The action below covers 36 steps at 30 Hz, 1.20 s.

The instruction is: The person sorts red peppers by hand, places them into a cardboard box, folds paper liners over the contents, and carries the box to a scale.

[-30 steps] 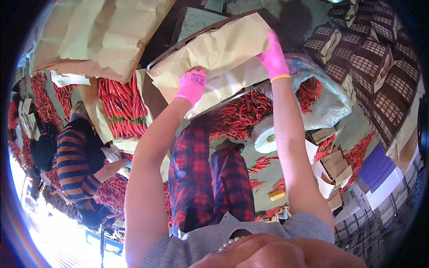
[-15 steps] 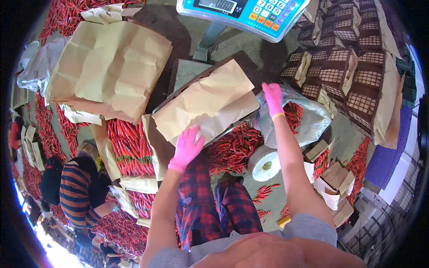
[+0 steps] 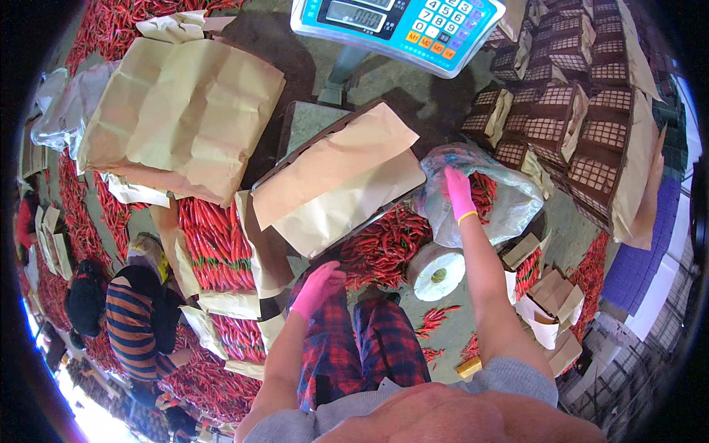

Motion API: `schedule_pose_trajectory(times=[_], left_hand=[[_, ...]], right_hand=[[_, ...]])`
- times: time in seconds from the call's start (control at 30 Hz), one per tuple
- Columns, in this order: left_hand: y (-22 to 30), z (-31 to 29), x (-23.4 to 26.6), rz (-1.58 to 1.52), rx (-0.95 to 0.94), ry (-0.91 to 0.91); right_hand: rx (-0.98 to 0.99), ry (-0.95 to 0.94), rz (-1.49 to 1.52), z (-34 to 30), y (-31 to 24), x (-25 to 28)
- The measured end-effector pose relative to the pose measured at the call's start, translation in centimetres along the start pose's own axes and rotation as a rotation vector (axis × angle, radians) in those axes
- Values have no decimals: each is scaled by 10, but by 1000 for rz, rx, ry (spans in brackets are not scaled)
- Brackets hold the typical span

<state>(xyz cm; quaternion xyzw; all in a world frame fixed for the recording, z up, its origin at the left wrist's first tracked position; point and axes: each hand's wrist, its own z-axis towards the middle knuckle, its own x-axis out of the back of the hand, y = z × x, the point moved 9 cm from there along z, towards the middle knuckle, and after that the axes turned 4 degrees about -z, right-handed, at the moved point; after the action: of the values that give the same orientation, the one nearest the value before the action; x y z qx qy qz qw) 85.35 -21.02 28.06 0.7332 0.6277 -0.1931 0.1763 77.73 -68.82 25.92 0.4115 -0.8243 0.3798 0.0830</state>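
Observation:
A brown crate (image 3: 288, 156) lined with paper sits at a slant in front of me, its top covered by folded brown paper (image 3: 343, 177). My left hand (image 3: 317, 289), in a pink glove, hovers by the crate's near edge above my leg. Its fingers are stretched and hold nothing. My right hand (image 3: 459, 195), also gloved in pink, is at the mouth of a clear plastic bag (image 3: 517, 210) of red chilies (image 3: 484, 193). Its fingers look curled and are partly hidden; what they hold, if anything, does not show.
Beyond the crate stands a blue digital scale (image 3: 399, 33). A large paper-covered stack (image 3: 181, 118) is at left, above a box of chilies (image 3: 214, 244). A white roll (image 3: 437, 273) lies below the bag. Brown crates (image 3: 591, 133) are stacked at right. Another person (image 3: 136, 317) bends at lower left.
My left hand has left the paper and drawn back toward me. The paper's far flap now lies folded over. My right hand has moved down to the bag's mouth.

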Motion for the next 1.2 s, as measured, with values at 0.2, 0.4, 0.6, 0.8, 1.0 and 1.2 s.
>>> schedule_pose_trajectory(times=[0.2,0.4,0.6,0.8,1.0,1.2], left_hand=[[77,55,12,-583,-318,-228],[189,50,39,-675,-531,-541],[193,47,85,239,-672,464],[144,80,158,270,-816,828],[166,73,122,236,-660,633],[180,-94,36,651,-800,806]], right_hand=[[-217,-295,104,8,-96,-94],[205,-299,-644,126,-79,-125],[320,119,-1171,68,-105,-158],[215,-246,-980,102,-85,-155],[466,-31,-708,98,-63,-135],[173,-270,-85,-78,-10,-48]])
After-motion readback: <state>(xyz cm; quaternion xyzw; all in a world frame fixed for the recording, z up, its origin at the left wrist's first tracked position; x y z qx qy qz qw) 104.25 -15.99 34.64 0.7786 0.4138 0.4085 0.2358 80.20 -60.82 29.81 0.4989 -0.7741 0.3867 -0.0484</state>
